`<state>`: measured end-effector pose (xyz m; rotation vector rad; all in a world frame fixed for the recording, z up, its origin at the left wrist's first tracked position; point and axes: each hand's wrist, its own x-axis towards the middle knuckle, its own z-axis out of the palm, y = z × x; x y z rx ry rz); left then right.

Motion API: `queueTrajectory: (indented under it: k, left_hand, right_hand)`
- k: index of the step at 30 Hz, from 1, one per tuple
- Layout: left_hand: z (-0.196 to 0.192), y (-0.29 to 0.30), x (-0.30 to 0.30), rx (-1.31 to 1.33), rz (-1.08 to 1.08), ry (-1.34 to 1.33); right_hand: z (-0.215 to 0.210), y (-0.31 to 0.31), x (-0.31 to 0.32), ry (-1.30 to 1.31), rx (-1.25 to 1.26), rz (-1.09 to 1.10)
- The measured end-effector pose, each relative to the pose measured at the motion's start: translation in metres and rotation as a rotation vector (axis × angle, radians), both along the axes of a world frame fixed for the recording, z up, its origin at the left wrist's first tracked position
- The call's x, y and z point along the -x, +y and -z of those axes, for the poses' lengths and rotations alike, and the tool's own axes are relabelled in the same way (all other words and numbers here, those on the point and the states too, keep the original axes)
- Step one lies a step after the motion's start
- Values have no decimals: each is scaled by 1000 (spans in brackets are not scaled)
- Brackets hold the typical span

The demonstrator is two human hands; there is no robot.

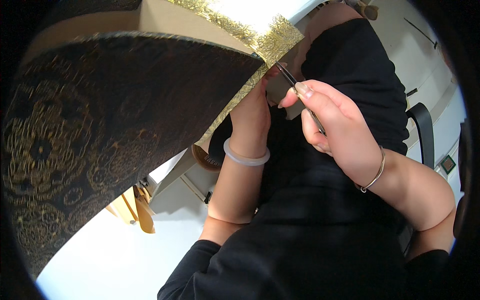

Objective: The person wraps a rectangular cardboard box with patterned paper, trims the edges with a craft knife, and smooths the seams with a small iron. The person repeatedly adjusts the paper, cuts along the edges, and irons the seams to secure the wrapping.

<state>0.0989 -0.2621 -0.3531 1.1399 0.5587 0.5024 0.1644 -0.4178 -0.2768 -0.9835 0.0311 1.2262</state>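
Because my right grip (342,123) clamps the tool (286,76) at the gold trim (281,40) of the box (130,95), I should steer lightly, though I cannot tell whether my left grip (255,107), nearby, is closed.

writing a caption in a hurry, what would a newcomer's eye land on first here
A large black panel with gold circular floral patterns fills the left side of the view. Along its right edge and at top centre gleams a shiny, textured gold sheet. Just right of that, the right hand holds a slim, dark, pen-like tool, its tip close to the gold.
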Motion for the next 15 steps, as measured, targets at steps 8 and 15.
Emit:
queueTrajectory:
  k: [8,15]
  left_hand:
    - [-9,-1,19,0,85,137]
    - [-3,0,99,148,-111,173]
  right_hand:
    - [-15,-9,26,-124,64,-257]
    - [-17,3,68,-213,-2,-510]
